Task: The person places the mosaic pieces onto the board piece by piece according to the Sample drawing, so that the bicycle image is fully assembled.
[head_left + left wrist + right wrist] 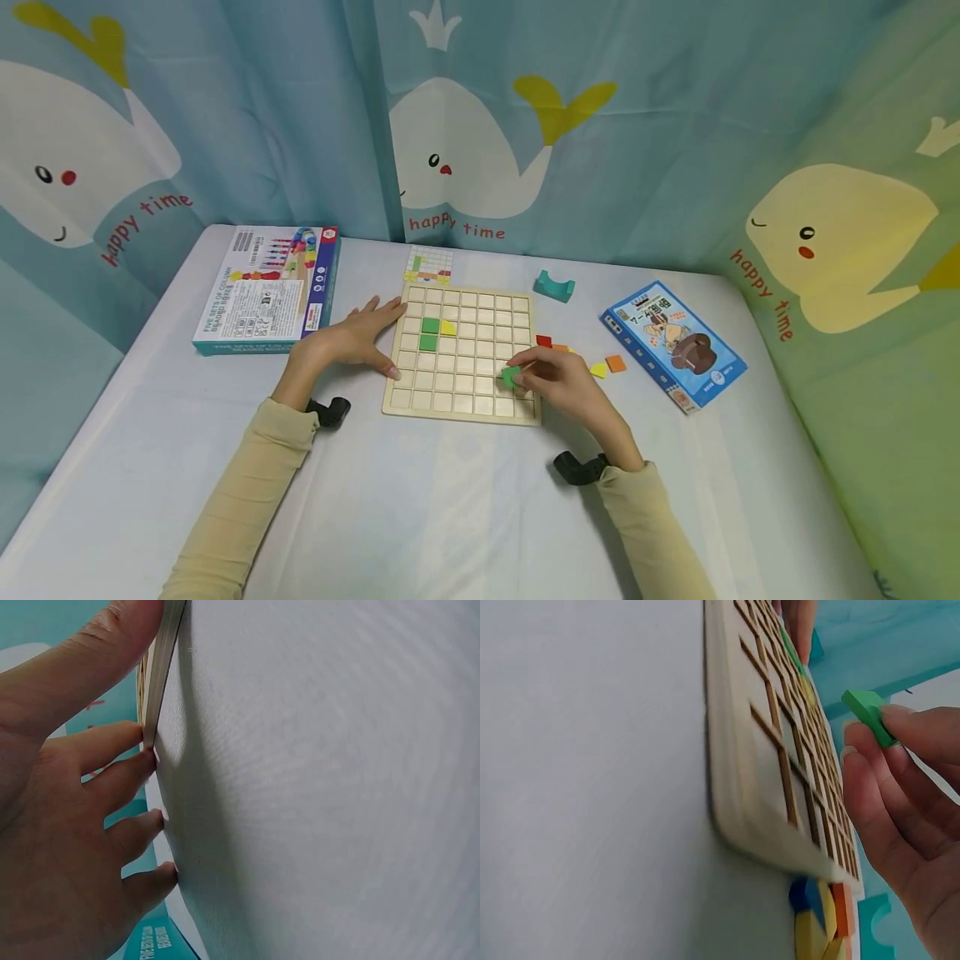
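Observation:
A wooden grid board (461,414) lies flat on the table, two green squares (429,333) and a yellow piece (447,327) set in its upper left cells. My left hand (352,337) rests along the board's left edge, fingers spread and thumb near the lower part; the left wrist view shows the hand (67,825) with its thumb at the board's side (161,682). Above the board's right side, my right hand (558,382) pinches a green piece (511,376) between thumb and fingers. In the right wrist view that green piece (868,716) is held clear of the board (731,765).
A patterned card (429,265) lies behind the board, with a teal curved piece (554,287) to its right. Red (543,341), orange (616,363) and yellow (598,370) pieces lie right of the board. Boxes stand left (262,287) and right (675,346).

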`<state>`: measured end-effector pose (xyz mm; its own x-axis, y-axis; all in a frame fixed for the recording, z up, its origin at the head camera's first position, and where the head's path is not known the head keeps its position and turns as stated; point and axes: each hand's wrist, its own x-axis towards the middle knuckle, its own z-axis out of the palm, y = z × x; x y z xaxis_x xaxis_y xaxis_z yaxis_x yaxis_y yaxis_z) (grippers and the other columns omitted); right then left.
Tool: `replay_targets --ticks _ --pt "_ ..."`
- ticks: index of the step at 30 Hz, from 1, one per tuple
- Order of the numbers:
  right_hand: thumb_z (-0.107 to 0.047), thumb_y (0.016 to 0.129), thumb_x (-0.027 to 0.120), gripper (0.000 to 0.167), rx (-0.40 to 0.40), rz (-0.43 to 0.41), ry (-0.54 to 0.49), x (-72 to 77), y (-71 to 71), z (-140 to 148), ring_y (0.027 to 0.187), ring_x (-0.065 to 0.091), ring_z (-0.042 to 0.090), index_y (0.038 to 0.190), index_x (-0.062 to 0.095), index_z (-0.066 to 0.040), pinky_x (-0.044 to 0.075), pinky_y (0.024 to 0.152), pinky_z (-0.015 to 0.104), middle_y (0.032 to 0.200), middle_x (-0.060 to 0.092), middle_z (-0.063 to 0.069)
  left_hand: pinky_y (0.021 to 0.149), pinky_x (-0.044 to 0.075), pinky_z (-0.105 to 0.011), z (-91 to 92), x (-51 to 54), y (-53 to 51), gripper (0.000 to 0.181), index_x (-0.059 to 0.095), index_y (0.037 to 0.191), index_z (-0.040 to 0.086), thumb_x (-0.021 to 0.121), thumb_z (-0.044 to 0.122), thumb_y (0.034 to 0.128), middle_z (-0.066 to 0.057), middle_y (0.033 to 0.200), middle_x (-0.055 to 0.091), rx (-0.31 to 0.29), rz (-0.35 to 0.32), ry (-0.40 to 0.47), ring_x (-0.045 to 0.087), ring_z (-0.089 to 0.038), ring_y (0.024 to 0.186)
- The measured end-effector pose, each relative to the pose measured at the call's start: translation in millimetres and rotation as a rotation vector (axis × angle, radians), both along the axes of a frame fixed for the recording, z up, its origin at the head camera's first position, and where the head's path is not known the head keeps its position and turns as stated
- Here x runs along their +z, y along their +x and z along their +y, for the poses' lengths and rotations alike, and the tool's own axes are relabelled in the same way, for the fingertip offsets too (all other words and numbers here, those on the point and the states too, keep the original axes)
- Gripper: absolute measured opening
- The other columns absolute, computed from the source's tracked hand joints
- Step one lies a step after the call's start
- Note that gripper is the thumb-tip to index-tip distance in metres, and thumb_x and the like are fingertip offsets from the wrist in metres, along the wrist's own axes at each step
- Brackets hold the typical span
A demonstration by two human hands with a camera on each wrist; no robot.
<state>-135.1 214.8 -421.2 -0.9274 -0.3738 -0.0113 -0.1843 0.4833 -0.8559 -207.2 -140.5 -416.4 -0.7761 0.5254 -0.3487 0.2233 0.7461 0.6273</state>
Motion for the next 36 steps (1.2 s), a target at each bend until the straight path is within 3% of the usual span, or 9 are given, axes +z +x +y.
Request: replay_targets --ticks 12,23,36 --pt "0.001 0.092 0.072 0.026 0.05 0.002 -0.008 7.9 -12.6 -26.3 0.093 0.075 0.022 0.118 0.074 -0.003 0.06 0.087 0.026 0.112 0.075 0.014 0.126 0.0 -0.066 0.6 0.0 -0.2 0.113 0.017 0.165 0.007 0.088 0.03 0.0804 -0.012 0.174 0.005 0.006 -0.003 -0.008 -0.007 -0.042 0.159" --pt "0.003 0.092 0.071 0.03 0.101 0.016 -0.046 16.4 -23.9 -53.6 0.09 0.074 0.019 0.121 0.073 -0.003 0.062 0.084 0.026 0.109 0.075 0.013 0.126 0.001 -0.067 1.1 1.1 -0.2 0.113 0.015 0.165 0.008 0.088 0.031 0.0813 -0.013 0.174 0.005 0.007 -0.009 -0.012 -0.007 -0.042 0.159" --pt "-0.004 0.091 0.075 0.028 0.14 0.021 0.017 21.9 -41.9 -83.3 0.086 0.073 0.015 0.119 0.075 -0.003 0.061 0.082 0.027 0.098 0.077 0.008 0.126 0.001 -0.066 1.5 -1.2 -1.8 0.113 0.016 0.165 0.007 0.087 0.032 0.0817 -0.013 0.174 0.006 0.002 -0.002 -0.024 -0.007 -0.043 0.159"
